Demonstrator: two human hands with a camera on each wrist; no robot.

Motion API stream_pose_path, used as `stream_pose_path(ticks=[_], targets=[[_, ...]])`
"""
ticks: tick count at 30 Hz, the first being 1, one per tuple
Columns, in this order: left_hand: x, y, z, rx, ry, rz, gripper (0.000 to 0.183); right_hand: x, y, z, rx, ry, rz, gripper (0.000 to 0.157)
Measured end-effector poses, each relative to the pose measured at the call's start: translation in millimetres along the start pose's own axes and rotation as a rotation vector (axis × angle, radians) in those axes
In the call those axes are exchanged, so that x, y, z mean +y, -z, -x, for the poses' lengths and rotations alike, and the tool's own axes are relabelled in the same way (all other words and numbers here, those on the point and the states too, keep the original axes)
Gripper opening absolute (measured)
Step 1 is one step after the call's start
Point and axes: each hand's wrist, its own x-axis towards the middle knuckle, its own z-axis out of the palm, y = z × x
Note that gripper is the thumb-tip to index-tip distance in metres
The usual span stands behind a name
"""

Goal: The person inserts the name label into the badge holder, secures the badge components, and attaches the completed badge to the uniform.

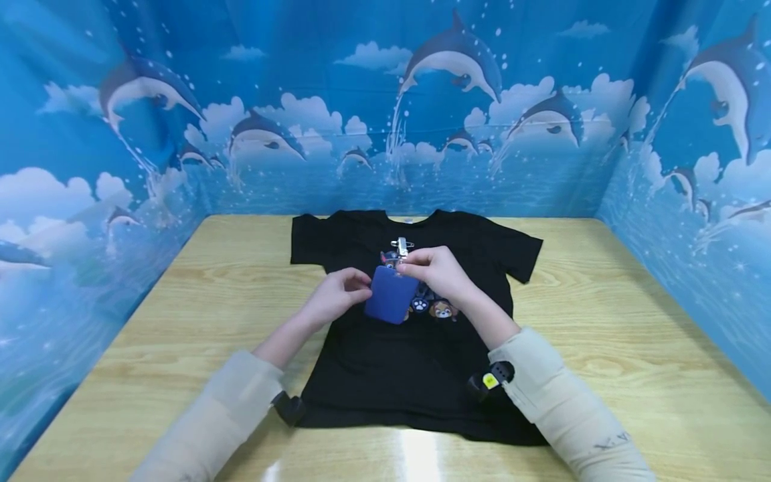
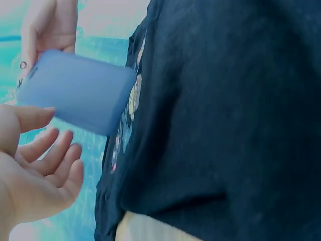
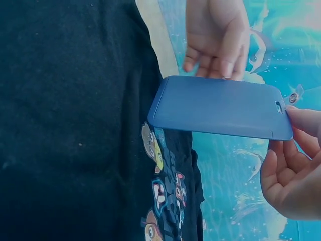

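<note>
A blue badge holder [image 1: 391,294] with a slot at its top hangs over the chest of a black T-shirt [image 1: 409,375]. Its metal clip [image 1: 402,246], with a pin, sticks up from the top end. My right hand [image 1: 438,273] pinches the holder at that slotted end, thumb on the face, as the right wrist view [image 3: 296,165] also shows. At the holder's left edge is my left hand [image 1: 338,294]. In the left wrist view its thumb lies at the edge, and its other fingers [image 2: 57,155] are loosely bent without gripping.
The shirt lies spread on a wooden table [image 1: 241,288], neck away from me, with a cartoon print [image 1: 442,309] on its chest. A blue dolphin-patterned backdrop [image 1: 337,134] encloses the back and sides. Dark wrist-worn devices [image 1: 289,408] hang near the shirt's hem.
</note>
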Motion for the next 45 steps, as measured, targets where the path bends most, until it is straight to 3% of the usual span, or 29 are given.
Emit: stream_pose_path(ticks=[8, 23, 31, 39, 45], targets=[[14.4, -7.6, 10.0, 0.034, -0.178, -0.071, 0.046, 2, -2.4, 3, -0.003, -0.005, 0.012, 0.022], [25.3, -13.3, 2.8, 0.06, -0.246, 0.015, 0.02, -5, -6.3, 5, -0.015, 0.064, 0.068, 0.018], [27.7, -15.1, 2.1, 0.068, -0.267, 0.063, 0.025, -6, -7.3, 5, 0.032, 0.086, -0.078, 0.02], [26.8, -15.3, 2.9, 0.109, -0.308, 0.077, 0.024, -6, -5.0, 6, 0.013, 0.056, -0.093, 0.025], [25.1, -14.3, 4.6, 0.097, -0.333, 0.06, 0.023, -6, -3.4, 3, -0.019, -0.061, -0.138, 0.034]])
